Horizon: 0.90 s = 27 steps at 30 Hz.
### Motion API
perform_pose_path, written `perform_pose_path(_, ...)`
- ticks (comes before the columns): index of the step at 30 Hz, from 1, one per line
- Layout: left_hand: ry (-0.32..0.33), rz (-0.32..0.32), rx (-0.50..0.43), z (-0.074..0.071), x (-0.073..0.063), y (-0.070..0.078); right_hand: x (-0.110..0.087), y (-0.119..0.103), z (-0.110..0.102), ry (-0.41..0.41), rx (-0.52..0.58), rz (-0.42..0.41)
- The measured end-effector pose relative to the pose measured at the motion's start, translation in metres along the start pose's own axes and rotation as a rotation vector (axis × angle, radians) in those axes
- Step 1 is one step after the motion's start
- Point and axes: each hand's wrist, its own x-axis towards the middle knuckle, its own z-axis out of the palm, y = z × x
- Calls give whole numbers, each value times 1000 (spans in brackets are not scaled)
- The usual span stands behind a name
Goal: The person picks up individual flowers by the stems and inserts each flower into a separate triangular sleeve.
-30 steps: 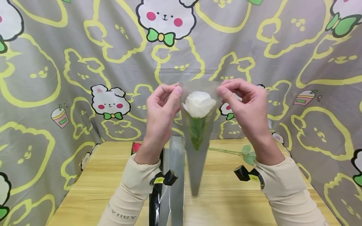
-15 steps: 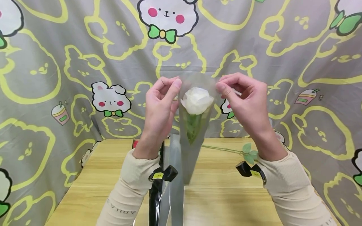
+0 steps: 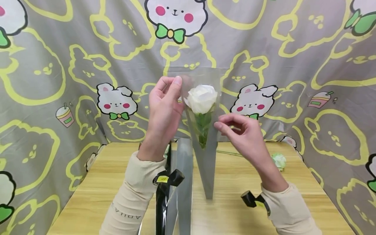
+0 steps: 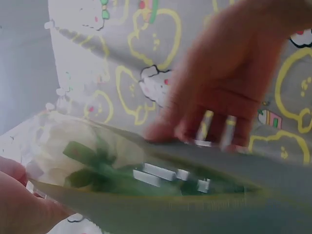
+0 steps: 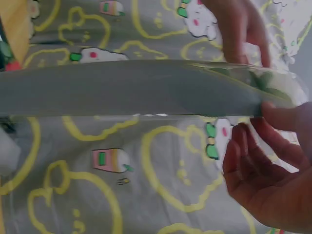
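Observation:
A white rose (image 3: pixel 202 98) with green leaves sits inside a tapered flower sleeve (image 3: pixel 205 166), clear in front and grey lower down, held upright above the table with its narrow end down. My left hand (image 3: pixel 165 101) pinches the sleeve's upper left edge between thumb and fingers. Lower, beside the rose's leaves, my right hand (image 3: pixel 243 133) has thumb and index finger at the sleeve's right edge. In the right wrist view, the right thumb (image 5: pixel 282 116) overlaps the edge of the sleeve, with the index fingertip behind it. Motion blurs the right hand in the left wrist view.
Grey sleeves (image 3: pixel 184 195) and a black sleeve (image 3: pixel 161 202) lie lengthwise on the wooden table (image 3: pixel 108 182), left of the held one. A green stem (image 3: pixel 230 152) and a pale green flower (image 3: pixel 279 161) lie at the back right. Patterned cloth (image 3: pixel 188 58) hangs around the table.
My right hand has left the sleeve's top right corner and moved down its right edge. The left hand stays at the upper left edge, slightly higher. The pale green flower has come into view.

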Motion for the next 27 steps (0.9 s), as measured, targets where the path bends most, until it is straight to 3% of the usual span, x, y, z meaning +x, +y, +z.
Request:
perform_pose_path(4, 29, -14, 2, -2, 1, -1, -10, 11, 5, 9, 30, -26)
perform_pose_path(9, 65, -28, 10, -3, 1, 0, -11, 8, 3, 3, -2, -29)
perform_pose_path(17, 64, -68, 3, 0, 1, -6, -15, 10, 7, 61, 42, -35)
perform_pose_path(20, 57, -106, 10, -5, 1, -11, -16, 13, 7, 61, 88, 3)
perform_pose_path(24, -1, -180, 120, -33, -3, -28, -19, 20, 2, 77, 183, 105)
perform_pose_path(27, -69, -226, 389, -77, -15, -53, -22, 30, -6, 102, 250, 175)
